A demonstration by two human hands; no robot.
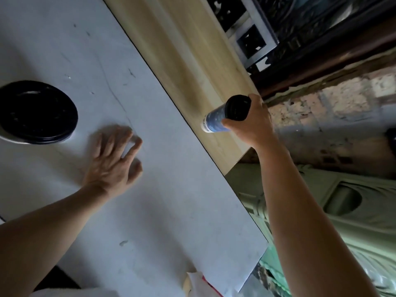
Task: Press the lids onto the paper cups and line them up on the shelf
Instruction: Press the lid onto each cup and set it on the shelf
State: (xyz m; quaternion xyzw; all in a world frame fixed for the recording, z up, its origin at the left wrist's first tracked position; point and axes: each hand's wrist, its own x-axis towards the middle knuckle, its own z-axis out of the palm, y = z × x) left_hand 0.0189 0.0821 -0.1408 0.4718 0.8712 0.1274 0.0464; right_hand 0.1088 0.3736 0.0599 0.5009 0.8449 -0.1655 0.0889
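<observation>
My right hand (pixel 250 123) grips a blue and white paper cup (pixel 214 122) with a black lid (pixel 236 107) pressed on it, holding it over the pale wooden shelf (pixel 188 61) near the shelf's right end. Fingers wrap the lid and upper cup. My left hand (pixel 113 159) lies flat with fingers spread on the white tabletop (pixel 150 211), holding nothing. A stack of black lids (pixel 36 112) sits at the left edge of the table, left of my left hand.
The wooden shelf runs diagonally along the table's far edge. Beyond it are a dark carved frame (pixel 321 39) and a brick wall (pixel 342 99). Green carved furniture (pixel 353 211) stands below right. Paper items (pixel 197 281) lie at the table's near edge.
</observation>
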